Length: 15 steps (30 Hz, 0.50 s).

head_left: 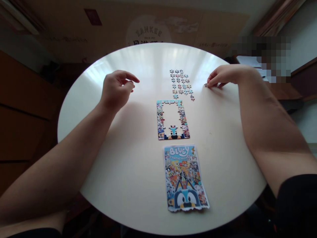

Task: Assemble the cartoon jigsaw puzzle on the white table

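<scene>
My right hand [221, 76] pinches a small jigsaw puzzle piece [205, 85] between thumb and fingertips, low over the table's right side. To the left, my left hand [118, 89] hovers above the table with nothing in it, index finger stretched out and the other fingers loosely curled. Between the hands lie several loose puzzle pieces [180, 89] in rough rows. Nearer to me is a partly assembled puzzle [159, 122]: its border is joined, a few pieces rise from the bottom edge, and the middle shows bare tabletop.
A printed Bluey picture sheet [184, 178] with a torn lower edge lies closest to me on the round white table [133, 185]. Behind the table is brown cardboard [109, 29] with printed lettering. At the right stands a wooden desk [287, 91] with papers.
</scene>
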Each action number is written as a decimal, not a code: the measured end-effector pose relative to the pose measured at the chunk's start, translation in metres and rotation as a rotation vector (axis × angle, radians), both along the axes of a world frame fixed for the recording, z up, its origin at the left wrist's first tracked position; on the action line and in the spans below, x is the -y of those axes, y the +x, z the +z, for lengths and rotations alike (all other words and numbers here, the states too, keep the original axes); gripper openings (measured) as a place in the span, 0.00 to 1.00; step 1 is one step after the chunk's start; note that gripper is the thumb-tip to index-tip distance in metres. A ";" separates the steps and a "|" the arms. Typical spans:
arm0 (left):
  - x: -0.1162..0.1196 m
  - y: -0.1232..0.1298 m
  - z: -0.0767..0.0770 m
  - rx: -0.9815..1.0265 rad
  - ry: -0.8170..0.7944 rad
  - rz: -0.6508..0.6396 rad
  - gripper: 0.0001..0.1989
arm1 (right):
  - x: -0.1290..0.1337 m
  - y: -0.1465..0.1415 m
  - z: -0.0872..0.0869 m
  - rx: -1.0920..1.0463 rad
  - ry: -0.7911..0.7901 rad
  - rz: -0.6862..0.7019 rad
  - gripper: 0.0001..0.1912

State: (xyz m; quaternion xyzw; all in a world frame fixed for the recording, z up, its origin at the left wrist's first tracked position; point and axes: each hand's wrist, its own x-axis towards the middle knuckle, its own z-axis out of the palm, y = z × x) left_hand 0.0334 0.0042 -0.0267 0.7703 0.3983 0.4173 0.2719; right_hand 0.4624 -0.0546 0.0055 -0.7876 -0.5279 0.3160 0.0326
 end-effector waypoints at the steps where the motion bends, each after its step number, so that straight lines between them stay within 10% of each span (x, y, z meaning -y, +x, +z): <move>1: 0.000 0.000 0.000 0.002 -0.008 -0.003 0.11 | 0.001 0.002 0.001 -0.029 -0.001 0.008 0.12; 10: 0.006 0.000 0.005 0.023 0.022 -0.087 0.10 | 0.012 0.021 -0.003 -0.255 0.041 -0.045 0.16; 15: 0.010 -0.001 0.008 -0.020 0.035 -0.123 0.11 | 0.034 0.024 -0.018 -0.573 0.426 -0.282 0.20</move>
